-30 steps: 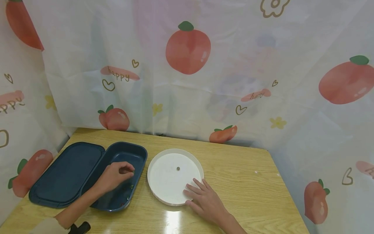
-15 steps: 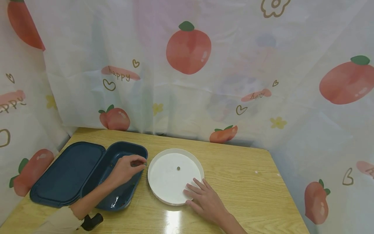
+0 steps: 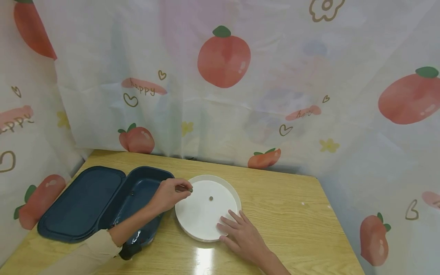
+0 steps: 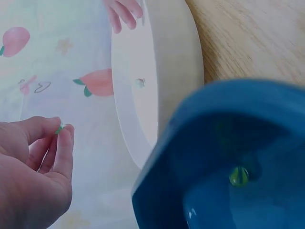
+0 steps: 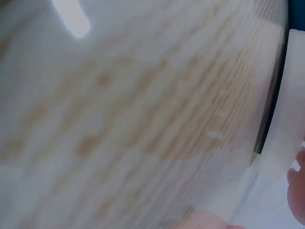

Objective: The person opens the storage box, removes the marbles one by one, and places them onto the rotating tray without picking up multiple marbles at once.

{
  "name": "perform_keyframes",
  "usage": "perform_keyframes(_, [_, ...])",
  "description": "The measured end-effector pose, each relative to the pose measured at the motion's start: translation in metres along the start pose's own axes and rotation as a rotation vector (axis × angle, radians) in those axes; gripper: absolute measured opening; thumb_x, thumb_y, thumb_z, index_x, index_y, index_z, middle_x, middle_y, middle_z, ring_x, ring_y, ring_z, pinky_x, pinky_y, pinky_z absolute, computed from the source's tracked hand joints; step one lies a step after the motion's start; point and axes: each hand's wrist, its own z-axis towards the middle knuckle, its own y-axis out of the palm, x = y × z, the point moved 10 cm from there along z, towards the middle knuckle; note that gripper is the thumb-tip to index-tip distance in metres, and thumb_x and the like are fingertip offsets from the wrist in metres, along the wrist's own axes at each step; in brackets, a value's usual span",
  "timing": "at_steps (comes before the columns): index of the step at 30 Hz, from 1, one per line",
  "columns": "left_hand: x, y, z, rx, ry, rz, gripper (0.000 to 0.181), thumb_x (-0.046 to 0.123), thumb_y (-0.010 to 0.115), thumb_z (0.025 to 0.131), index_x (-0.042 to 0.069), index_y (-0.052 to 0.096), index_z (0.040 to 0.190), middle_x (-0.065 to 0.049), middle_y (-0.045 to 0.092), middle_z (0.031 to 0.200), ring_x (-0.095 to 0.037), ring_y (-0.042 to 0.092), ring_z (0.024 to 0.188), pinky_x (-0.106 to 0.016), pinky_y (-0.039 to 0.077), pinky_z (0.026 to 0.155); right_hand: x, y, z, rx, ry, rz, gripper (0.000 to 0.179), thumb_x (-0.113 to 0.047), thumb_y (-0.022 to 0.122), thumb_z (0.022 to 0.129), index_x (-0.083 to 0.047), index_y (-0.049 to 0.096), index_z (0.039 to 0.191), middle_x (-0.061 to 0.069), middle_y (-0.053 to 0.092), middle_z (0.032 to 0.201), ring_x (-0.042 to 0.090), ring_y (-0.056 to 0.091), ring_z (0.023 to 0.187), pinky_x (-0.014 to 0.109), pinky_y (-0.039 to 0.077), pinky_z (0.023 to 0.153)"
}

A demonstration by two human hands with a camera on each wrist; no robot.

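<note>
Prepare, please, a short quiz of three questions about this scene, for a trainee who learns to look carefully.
1. True or false: the left hand pinches a small green object.
2. Which is nearest to the right hand? A) dark blue container; B) white round tray; C) left hand.
3. How many small round pieces can be seen lying on the white round tray?

Key: 1 true; 2 B; 3 one.
</note>
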Motion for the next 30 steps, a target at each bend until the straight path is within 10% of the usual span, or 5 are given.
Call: perform_keyframes(30, [-0.014,0.060,0.032,-0.011,-0.044,-0.010,0.006,-0.002,0.074,0.083,0.003,0.073,0.086,-0.005,0.071,0.088,-0.023,0.071,0.083,-0.031,0.058,0.070,0.001,0.002,0.000,-0.023,-0.008,-0.005,0.036,-0.044,0.058,0.100,-0.024,0.071,0.127,-0.004,0.063,0.134,0.028,0.047,0.136,0.058,0.034,0.109])
